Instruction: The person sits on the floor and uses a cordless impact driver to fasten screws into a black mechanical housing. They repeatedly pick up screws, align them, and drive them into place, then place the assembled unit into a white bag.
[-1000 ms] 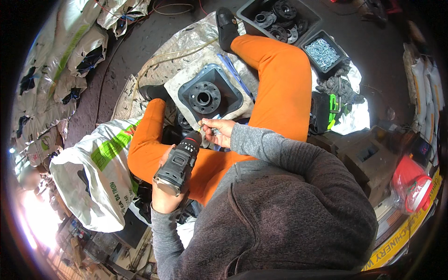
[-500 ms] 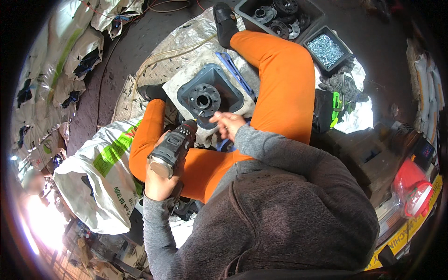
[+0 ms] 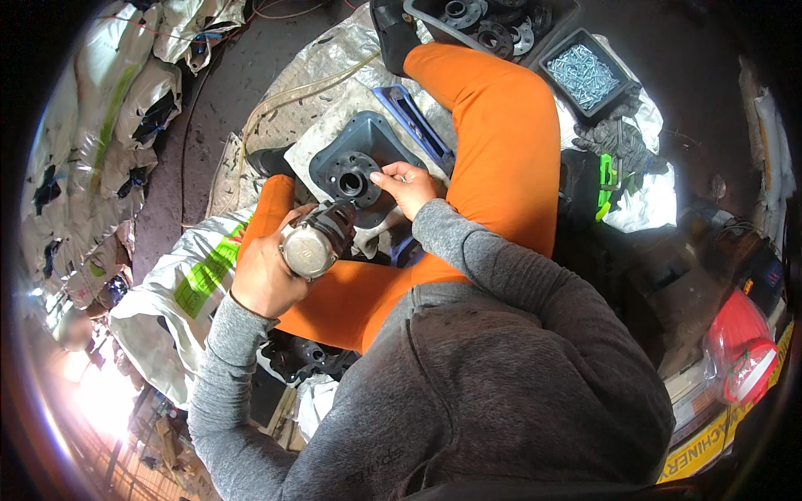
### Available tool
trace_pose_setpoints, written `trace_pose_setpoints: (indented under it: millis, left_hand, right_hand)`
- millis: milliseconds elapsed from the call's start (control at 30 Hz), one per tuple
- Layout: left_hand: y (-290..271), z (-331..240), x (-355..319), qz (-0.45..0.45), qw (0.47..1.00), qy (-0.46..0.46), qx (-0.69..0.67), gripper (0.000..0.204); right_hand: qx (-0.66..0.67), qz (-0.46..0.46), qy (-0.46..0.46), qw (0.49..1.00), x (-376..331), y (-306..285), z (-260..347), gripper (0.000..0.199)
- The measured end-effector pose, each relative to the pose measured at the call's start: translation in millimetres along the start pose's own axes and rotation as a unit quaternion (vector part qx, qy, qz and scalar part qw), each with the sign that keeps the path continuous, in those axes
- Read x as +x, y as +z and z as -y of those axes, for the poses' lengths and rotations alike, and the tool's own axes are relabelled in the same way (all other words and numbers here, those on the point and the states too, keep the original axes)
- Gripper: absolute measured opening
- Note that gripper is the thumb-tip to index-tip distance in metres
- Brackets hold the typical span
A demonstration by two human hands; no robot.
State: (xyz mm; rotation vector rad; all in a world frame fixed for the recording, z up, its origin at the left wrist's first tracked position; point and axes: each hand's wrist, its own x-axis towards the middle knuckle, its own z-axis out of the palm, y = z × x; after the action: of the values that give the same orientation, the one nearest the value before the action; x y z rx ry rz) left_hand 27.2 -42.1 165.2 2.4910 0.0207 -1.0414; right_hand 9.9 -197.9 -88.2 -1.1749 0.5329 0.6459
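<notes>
My left hand (image 3: pixel 266 275) is wrapped round a cordless drill (image 3: pixel 311 249), whose front end is at the near rim of a round black flange (image 3: pixel 357 161). The flange has a central hole and smaller holes around it. It sits on a dark grey square base (image 3: pixel 368 129) with rounded corners, between my legs. My right hand (image 3: pixel 408 188) is at the flange's right rim, with thumb and forefinger brought together. Whatever lies between those fingertips is too small to tell. The drill's body hides its tip.
Silver screws fill a grey bin (image 3: pixel 582 77) at the far right, beside a larger bin (image 3: pixel 434 25) of black flanges. A blue plastic piece (image 3: pixel 411 123) lies right of the base. Grey gloves (image 3: pixel 622 138) rest nearby. A white sack (image 3: pixel 154 313) stands at left.
The drill has tilted and its front end has come in to the flange's near rim. My right hand has moved up from below the flange to its right rim.
</notes>
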Motion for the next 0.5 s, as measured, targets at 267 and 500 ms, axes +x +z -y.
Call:
trace_pose_setpoints:
  millis: [267,500]
  left_hand:
    - [17,6,0,-0.023,0.998,0.02,-0.048,0.057]
    - [27,21,1,-0.046,0.995,0.013,-0.09,0.059]
  right_hand:
    - [0.023,-0.013,0.033,0.999,-5,3,1,0.019]
    - [0.058,-0.007,0.043,0.997,-6,3,1,0.016]
